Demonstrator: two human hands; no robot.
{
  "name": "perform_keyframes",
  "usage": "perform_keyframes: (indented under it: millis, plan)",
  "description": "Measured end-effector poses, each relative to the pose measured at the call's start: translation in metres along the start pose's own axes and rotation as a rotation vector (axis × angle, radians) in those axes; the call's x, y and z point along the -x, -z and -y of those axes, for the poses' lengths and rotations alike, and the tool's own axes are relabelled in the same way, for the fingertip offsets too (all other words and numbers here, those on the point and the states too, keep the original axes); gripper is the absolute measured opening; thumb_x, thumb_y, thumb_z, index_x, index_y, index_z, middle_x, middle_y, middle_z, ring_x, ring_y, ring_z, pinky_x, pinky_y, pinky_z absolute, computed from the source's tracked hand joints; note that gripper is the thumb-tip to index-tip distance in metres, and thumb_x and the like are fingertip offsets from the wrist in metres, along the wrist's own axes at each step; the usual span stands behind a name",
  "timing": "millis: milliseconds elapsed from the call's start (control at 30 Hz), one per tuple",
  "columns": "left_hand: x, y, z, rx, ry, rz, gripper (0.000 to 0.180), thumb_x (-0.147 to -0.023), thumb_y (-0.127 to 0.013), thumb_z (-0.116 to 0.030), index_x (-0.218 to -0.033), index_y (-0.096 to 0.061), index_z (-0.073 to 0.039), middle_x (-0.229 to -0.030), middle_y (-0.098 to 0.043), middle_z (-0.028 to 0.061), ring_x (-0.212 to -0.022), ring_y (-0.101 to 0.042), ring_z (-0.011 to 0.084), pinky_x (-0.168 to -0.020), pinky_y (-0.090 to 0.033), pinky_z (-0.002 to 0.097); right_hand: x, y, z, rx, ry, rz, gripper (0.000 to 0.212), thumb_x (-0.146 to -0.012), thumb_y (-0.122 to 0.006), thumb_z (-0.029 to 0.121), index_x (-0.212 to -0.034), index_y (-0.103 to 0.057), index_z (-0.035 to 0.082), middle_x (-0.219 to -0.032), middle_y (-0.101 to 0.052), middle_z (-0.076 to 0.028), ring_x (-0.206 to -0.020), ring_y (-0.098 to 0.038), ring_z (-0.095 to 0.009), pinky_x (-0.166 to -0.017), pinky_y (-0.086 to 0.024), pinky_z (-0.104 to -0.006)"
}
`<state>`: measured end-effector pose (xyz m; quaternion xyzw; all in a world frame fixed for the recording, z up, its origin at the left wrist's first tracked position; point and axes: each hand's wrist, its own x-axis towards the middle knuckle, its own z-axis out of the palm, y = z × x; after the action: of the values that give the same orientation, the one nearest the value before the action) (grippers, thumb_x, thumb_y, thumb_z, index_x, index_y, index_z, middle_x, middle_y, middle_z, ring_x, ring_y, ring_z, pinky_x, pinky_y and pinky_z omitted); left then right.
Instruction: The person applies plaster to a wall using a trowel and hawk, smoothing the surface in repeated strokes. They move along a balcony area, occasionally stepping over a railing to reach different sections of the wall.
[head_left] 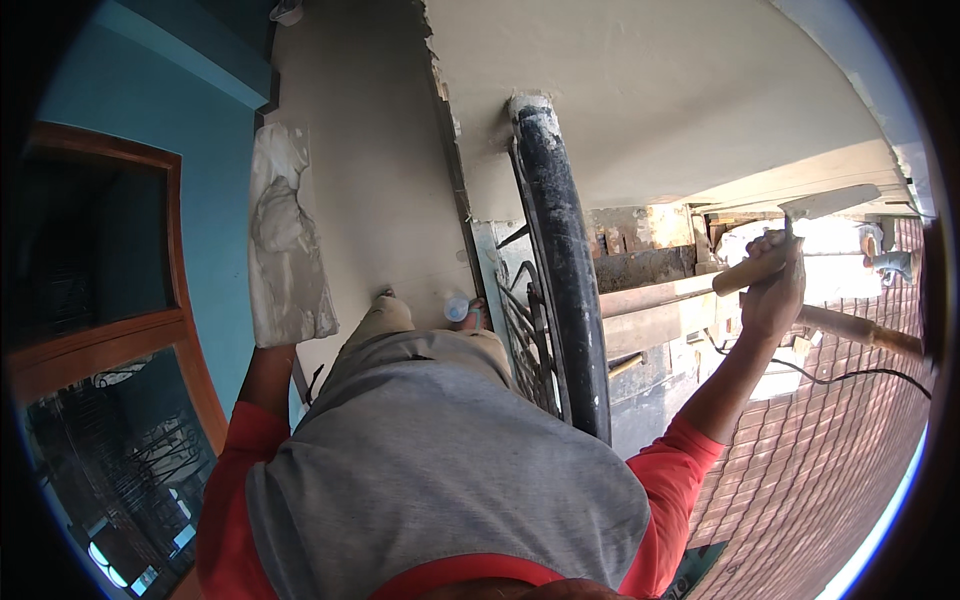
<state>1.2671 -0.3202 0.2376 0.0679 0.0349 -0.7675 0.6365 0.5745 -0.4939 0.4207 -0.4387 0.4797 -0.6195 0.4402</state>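
Note:
My right hand (777,295) is raised at the right, its fingers closed round the wooden handle of a trowel (830,203). The metal blade points up and right, close to the pale plastered wall (640,120). At the left, my left forearm (268,380) runs up under a long board (318,315) carried in that hand. Wet grey mortar (280,220) lies heaped and smeared along the board. The board hides my left hand and its fingers.
A thick dark railing (560,250) with metal scrollwork stands between my body and the right arm. A translucent cup (456,307) is by my feet. Left is a teal wall (215,180) with a wood-framed window (180,270). Beyond the railing are planks (650,312), a cable (830,381) and roof tiles (800,460).

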Motion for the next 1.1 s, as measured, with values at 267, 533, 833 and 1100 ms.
perform_keyframes:
  millis: [267, 533, 833, 1100]
  plan:
    - [-0.026, 0.026, -0.069, -0.022, 0.122, 0.063, 0.059, -0.105, -0.062, -0.041, -0.145, -0.04, -0.005, -0.14, -0.045, 0.0188, -0.111, -0.056, 0.0405, -0.096, -0.047, 0.0574, 0.081, -0.062, 0.097, 0.732, -0.028, -0.096, 0.023, -0.106, -0.067, 0.028, -0.095, -0.064, 0.008, -0.078, -0.052, 0.003, -0.076, -0.047, -0.006, -0.07, -0.037, -0.0232]
    - [-0.065, 0.056, -0.155, -0.081, 0.309, 0.183, 0.047, -0.106, -0.061, -0.038, -0.135, -0.045, -0.005, -0.126, -0.047, 0.0153, -0.097, -0.054, 0.0336, -0.083, -0.047, 0.051, 0.226, -0.17, 0.133, 0.776, 0.153, -0.309, 0.033, -0.106, -0.067, 0.033, -0.108, -0.067, 0.001, -0.085, -0.058, 0.001, -0.079, -0.053, -0.009, -0.072, -0.045, -0.0261]
    - [-0.06, 0.069, -0.225, -0.128, 0.528, 0.289, 0.035, -0.106, -0.061, -0.035, -0.123, -0.051, -0.005, -0.111, -0.049, 0.0113, -0.081, -0.051, 0.0258, -0.068, -0.048, 0.0437, 0.377, -0.3, -0.01, 0.963, -0.202, -0.096, 0.036, -0.101, -0.07, 0.032, -0.096, -0.066, -0.004, -0.076, -0.058, -0.014, -0.068, -0.051, -0.026, -0.066, -0.045, -0.0395]
    - [-0.05, 0.103, -0.244, -0.133, 0.801, 0.339, 0.027, -0.107, -0.06, -0.031, -0.113, -0.056, -0.005, -0.097, -0.051, 0.0078, -0.068, -0.049, 0.0188, -0.055, -0.048, 0.0372, 0.503, -0.279, -0.226, 1.084, -0.705, -0.39, 0.044, -0.098, -0.069, 0.043, -0.108, -0.074, 0.0, -0.095, -0.074, -0.029, -0.094, -0.07, -0.049, -0.084, -0.054, -0.0545]
